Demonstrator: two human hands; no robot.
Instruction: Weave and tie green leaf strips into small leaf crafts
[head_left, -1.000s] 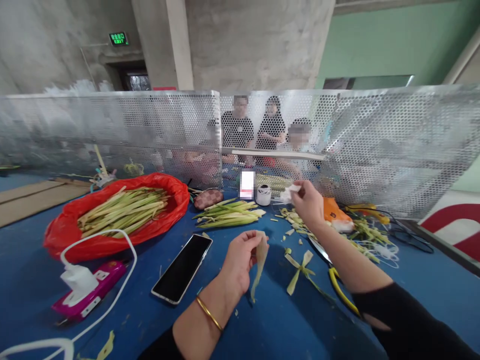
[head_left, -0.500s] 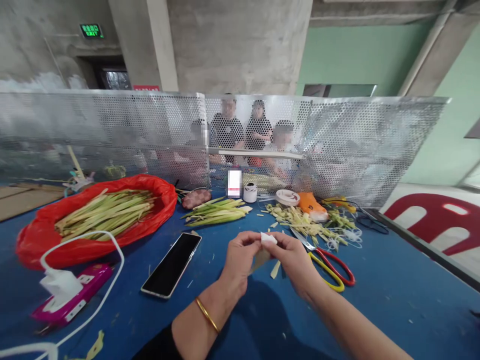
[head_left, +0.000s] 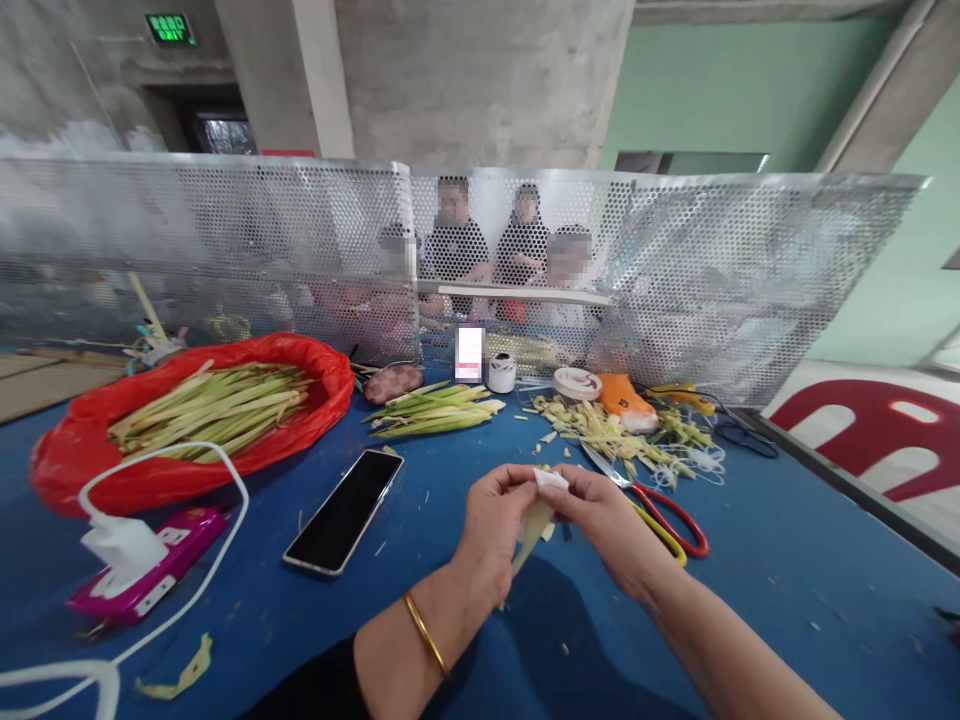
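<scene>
My left hand (head_left: 491,530) and my right hand (head_left: 600,520) meet above the blue table (head_left: 750,560). Together they pinch a pale leaf strip (head_left: 534,525) that hangs down between them, with a small white scrap (head_left: 550,479) at its top end. The left wrist wears a gold bangle (head_left: 424,634). Both hands have fingers curled closed on the strip.
A black phone (head_left: 343,512) lies left of my hands. Red and yellow scissors (head_left: 660,508) lie to the right beside leaf trimmings (head_left: 607,435). A red bag of green stalks (head_left: 202,415), a loose stalk bundle (head_left: 427,408), a pink power strip (head_left: 142,570) and a perforated metal screen (head_left: 675,270) with people behind.
My right hand came back from the far side of the table with the white scrap and joined the left hand on the leaf strip. The view also shifted right.
</scene>
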